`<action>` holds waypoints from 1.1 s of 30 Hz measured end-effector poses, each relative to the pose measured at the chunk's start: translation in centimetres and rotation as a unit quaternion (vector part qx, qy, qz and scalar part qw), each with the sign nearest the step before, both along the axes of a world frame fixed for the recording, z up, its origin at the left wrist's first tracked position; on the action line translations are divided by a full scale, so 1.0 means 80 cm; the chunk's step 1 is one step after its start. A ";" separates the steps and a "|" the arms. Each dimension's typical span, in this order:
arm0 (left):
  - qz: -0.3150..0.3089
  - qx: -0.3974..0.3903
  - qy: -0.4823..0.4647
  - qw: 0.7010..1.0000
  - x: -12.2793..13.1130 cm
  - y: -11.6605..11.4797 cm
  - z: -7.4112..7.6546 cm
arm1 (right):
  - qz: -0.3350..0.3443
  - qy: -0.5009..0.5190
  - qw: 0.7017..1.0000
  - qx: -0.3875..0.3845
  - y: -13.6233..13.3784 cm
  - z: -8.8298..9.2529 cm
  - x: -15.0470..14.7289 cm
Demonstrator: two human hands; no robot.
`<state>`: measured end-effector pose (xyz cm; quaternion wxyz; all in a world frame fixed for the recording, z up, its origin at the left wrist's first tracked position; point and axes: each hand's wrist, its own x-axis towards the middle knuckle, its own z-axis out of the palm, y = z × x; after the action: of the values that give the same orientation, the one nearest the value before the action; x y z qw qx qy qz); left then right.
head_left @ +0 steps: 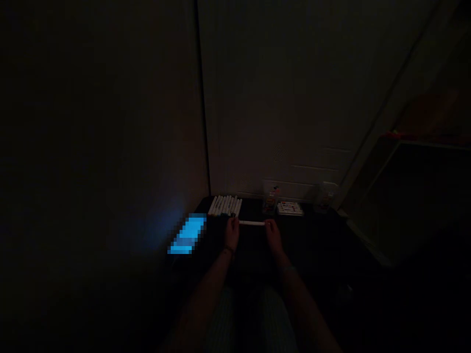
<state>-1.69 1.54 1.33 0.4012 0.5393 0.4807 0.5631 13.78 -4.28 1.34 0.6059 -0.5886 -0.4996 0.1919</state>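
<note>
In the dim light a slim white marker (252, 223) lies level between my two hands, above the dark table. Its left end is in the closed fingers of my left hand (231, 234). My right hand (273, 235) pinches the other end. Just beyond my left hand, a row of white markers (222, 205) lies side by side. A small stack of white markers (290, 208) sits farther right, past my right hand. Fine detail of the fingertips is lost in the dark.
A glowing, pixelated blue screen (188, 235) is at the table's left. Two clear containers, one (270, 202) left of the stack and another (326, 198) to its right, stand near the wall (279, 113). The dark tabletop (312, 240) ends at a pale edge on the right.
</note>
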 end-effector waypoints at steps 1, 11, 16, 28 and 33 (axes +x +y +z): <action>-0.007 0.006 0.005 1.000 0.000 0.001 -0.002 | 0.001 0.003 1.000 -0.001 0.000 0.000 0.000; -0.047 0.019 -0.018 0.999 0.001 0.003 -0.007 | -0.022 0.003 0.999 -0.028 0.009 -0.009 0.002; -0.046 0.005 -0.048 0.998 0.003 0.002 -0.004 | -0.023 -0.010 1.000 -0.018 0.006 -0.007 0.001; -0.060 -0.006 -0.040 0.997 0.003 -0.001 0.000 | -0.016 0.006 0.999 -0.031 0.007 -0.009 0.002; -0.049 0.001 -0.003 0.999 0.001 -0.003 0.001 | -0.003 -0.003 1.000 -0.024 0.006 -0.007 0.001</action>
<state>-1.61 1.26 1.44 0.4290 0.5607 0.4521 0.5451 13.86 -3.82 0.79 0.5906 -0.6051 -0.4947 0.2008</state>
